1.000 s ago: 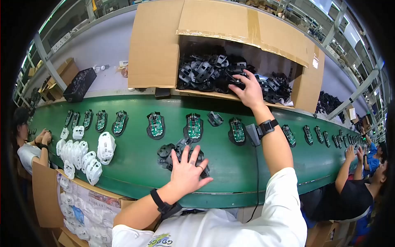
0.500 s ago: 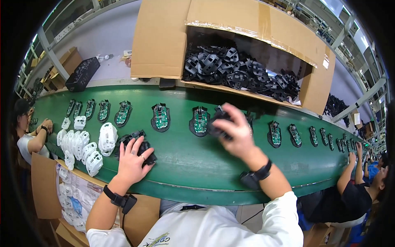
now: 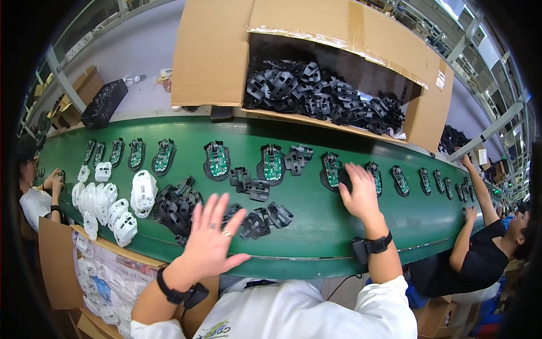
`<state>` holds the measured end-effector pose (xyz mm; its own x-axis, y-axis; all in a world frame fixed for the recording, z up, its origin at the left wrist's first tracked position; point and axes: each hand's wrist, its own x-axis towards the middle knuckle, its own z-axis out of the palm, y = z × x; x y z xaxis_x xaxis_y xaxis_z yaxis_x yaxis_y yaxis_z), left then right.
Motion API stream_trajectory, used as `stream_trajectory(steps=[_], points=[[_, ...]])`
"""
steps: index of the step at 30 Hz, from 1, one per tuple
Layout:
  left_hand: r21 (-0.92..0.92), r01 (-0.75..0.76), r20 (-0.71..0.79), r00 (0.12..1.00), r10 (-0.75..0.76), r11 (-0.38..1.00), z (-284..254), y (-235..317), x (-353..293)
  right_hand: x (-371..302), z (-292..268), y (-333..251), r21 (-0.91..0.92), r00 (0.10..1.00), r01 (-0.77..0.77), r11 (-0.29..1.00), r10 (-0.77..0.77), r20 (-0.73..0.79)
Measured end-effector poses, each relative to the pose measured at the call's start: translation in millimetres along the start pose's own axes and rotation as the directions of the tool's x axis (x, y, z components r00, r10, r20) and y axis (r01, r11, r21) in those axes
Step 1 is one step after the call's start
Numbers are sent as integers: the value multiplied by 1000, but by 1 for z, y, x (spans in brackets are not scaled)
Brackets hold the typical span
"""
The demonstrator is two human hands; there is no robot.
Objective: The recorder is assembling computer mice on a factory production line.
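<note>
Over loose black plastic mouse parts [image 3: 261, 222], my left hand [image 3: 210, 240] hovers with fingers spread and nothing in it. A pile of the same black parts [image 3: 176, 208] lies just left of it. My right hand [image 3: 362, 195] is further right, between two mouse bases with green circuit boards [image 3: 331, 169]. A dark plastic part [image 3: 345, 179] shows between its thumb and fingers, mostly hidden. More black parts [image 3: 296, 160] lie against another board-fitted base [image 3: 272, 164], with others [image 3: 248, 183] to its lower left.
Board-fitted bases form a row along the green belt [image 3: 316, 226]. White mouse shells [image 3: 144, 194] are grouped at left, above an open carton [image 3: 56, 265] of white shells. A big cardboard box [image 3: 209, 56] of black parts stands behind. Co-workers [image 3: 474, 248] sit at both ends.
My left hand has lifted off the black parts and spread its fingers. My right hand has moved right, and several black parts now lie scattered between the bases.
</note>
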<state>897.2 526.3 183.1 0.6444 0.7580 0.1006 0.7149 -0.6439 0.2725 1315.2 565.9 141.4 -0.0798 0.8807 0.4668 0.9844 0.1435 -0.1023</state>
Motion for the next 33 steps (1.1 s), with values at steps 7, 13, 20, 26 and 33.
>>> stream_trajectory(steps=[7,13,20,26,33], points=[[41,-132,-35,990,134,990,49,29,70,-43,-26,-19,122,987,-120,985,105,125],[99,-238,36,971,236,966,55,3,29,-17,-13,14,345,977,-49,937,-27,211],[237,-157,109,985,134,959,-6,-73,-67,2,-29,-76,454,981,173,874,-196,5],[222,-219,131,972,193,950,-31,-115,-96,43,29,-124,259,929,244,935,-302,215],[236,-46,180,984,2,971,-52,-162,-119,-28,-10,-154,323,899,258,910,-349,266]])
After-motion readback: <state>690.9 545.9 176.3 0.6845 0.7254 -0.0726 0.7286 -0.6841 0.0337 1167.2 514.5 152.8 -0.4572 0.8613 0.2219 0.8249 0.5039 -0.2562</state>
